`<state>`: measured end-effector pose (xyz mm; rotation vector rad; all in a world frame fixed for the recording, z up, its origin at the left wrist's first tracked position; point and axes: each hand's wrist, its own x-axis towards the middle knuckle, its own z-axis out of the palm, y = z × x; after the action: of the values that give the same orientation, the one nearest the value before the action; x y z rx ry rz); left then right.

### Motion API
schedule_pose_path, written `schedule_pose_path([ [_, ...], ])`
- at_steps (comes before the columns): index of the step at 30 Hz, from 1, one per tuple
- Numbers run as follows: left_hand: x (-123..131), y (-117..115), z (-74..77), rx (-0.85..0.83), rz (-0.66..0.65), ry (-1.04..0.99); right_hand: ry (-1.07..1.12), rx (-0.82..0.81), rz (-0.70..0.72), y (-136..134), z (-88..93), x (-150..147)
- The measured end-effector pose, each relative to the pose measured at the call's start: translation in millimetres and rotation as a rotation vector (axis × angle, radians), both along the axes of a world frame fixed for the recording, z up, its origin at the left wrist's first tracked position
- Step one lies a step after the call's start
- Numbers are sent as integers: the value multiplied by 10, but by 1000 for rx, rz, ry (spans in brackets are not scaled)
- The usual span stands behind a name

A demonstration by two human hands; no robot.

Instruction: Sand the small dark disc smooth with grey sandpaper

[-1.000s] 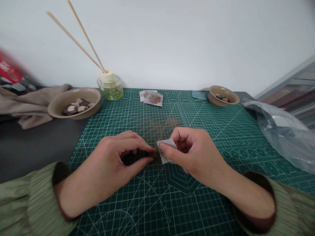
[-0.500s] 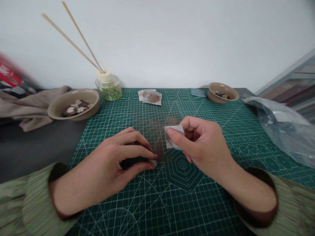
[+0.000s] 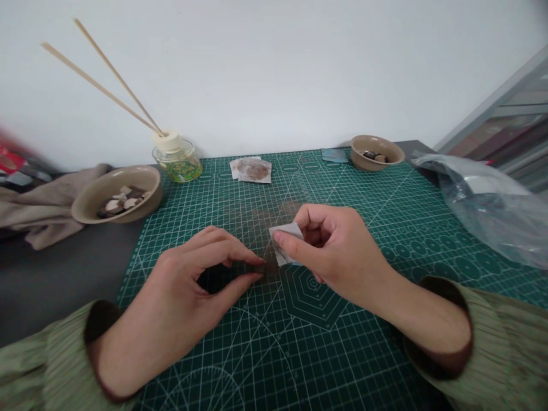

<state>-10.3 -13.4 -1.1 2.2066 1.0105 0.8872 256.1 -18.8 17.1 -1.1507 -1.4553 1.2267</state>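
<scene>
My right hand (image 3: pixel 331 245) pinches a small folded piece of sandpaper (image 3: pixel 286 229) between thumb and fingers, its pale grey back showing and dark smudges below. Just left of it, my left hand (image 3: pixel 201 279) is held low over the green cutting mat (image 3: pixel 257 354), thumb and fingertips nearly together. Whatever lies between those fingertips is too small and hidden to make out. Brown dust (image 3: pixel 272 220) is spread over the mat around and beyond both hands.
Two brown-stained sheets (image 3: pixel 254 170) lie at the mat's back, and a blue sheet (image 3: pixel 334 155) farther right. A bowl of small pieces (image 3: pixel 148 211) stands left, another bowl (image 3: pixel 372 165) back right. A reed diffuser (image 3: pixel 177 162), a cloth (image 3: pixel 55 200) and a plastic bag (image 3: pixel 492 211) flank the mat.
The view has shifted slightly. A small pale piece seen at my left fingertips is now hidden. My right hand, still holding the sandpaper, stays close to the left fingertips.
</scene>
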Motion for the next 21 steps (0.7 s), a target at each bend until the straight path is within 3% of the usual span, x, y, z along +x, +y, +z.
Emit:
schedule_pose_path([
  [13, 6, 9, 62, -7, -25, 51, -101, -45, 78, -19, -48, -4],
  [21, 44, 19, -21, -42, -9, 25, -189, -63, 170, -29, -91, -38],
])
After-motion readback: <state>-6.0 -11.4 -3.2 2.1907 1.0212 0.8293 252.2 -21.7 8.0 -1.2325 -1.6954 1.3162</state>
